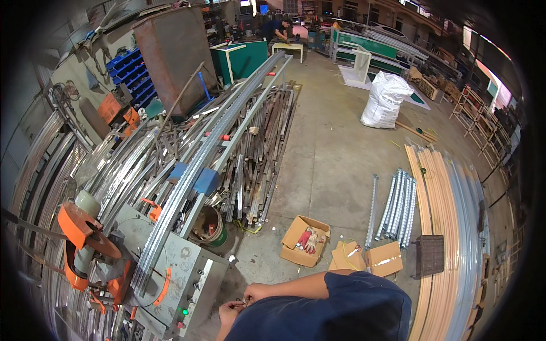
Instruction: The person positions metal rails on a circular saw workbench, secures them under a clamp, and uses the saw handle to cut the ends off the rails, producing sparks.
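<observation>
Item: left hand (230, 312), bare, at the lower edge, just beside the near end of the grey metal surface (183, 257) of an orange-guarded cutting machine (74, 221). Its grip was bent, fingertips drawn together; whether anything was pinched there could not be told.

Item: right hand (255, 292), bare, reaching across from a navy sleeve (364, 292), close beside the left. Its grip was curled; its contents, if any, were too small to make out. The two were probably brought together so that fingers could work at something small.

Item: long silvery metal profiles (181, 196), lying along the surface, left of both hands and apart from them. They extended over a narrow grey rack with red rollers (225, 137), which presumably bore the overhanging length.

Item: blue block (206, 181), beside the profiles, purpose uncertain.

Item: dark round bucket with a green side (218, 239), on the floor beside the machine, perhaps for scrap.

Item: open brown cardboard box (291, 254), on the floor, containing red-and-white gloves (310, 243), apparently kept within reach.

Item: shiny ribbed metal lengths (398, 204), laid side by side on the floor, likely grouped by kind.
</observation>
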Demonstrator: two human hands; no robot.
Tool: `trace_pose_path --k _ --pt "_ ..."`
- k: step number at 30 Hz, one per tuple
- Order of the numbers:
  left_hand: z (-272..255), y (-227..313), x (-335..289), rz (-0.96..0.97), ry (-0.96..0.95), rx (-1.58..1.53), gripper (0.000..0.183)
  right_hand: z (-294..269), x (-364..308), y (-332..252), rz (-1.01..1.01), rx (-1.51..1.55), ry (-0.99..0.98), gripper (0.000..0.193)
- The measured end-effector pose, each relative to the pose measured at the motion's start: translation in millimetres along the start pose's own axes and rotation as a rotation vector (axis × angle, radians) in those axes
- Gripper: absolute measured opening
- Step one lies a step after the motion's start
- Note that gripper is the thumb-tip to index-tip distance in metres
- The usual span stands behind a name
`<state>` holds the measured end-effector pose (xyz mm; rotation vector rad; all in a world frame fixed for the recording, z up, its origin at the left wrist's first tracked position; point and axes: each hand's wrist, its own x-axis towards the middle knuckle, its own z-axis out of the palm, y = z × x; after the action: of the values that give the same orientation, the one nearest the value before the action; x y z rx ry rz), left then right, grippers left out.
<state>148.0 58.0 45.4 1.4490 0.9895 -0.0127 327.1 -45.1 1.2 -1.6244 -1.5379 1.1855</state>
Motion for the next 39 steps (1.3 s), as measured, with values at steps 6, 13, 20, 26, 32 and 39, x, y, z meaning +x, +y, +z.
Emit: trace_pose_path --k 6,13,20,26,32,39 --pt "-10 -13 3 0.035 0.012 -0.068 0.016 23 31 24 0.094 0.179 -0.068 0.023" --pt "-36 -54 -8 -0.199 -0.004 -0.439 0.026 32 39 -21 0.386 0.407 -0.286 0.020" --pt "-80 -112 -47 -0.251 -0.051 -0.593 0.024 78 58 -49 0.452 0.831 -0.472 0.023" --pt "-101 -144 -50 -0.234 -0.029 -0.672 0.025 99 83 -72 0.315 0.313 -0.447 0.029" --pt "-142 -167 -49 -0.129 0.011 -0.917 0.029 111 141 -120 -0.233 -0.319 -0.495 0.036" --pt "-210 -197 -61 -0.145 -0.007 -0.651 0.038 138 216 -154 -0.204 -0.486 -1.145 0.032"
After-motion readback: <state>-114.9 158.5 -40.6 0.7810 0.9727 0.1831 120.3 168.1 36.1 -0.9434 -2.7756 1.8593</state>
